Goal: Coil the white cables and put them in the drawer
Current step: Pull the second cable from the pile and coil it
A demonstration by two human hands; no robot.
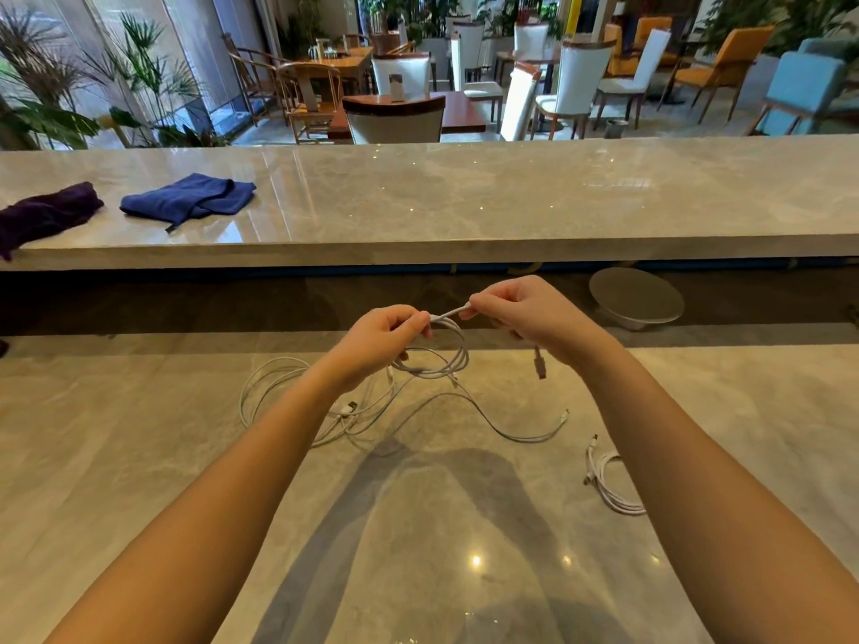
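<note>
The counter [139, 457] carries loose white cables [346, 413] near its far edge, under the hands, and a coiled bundle [609, 485] toward its right edge. A coil [434, 373] hangs from the left hand [381, 339], which pinches its top. The right hand [525, 313], just beside, pinches the short run [448, 313] lying left-to-right between them. No drawer shows.
</note>
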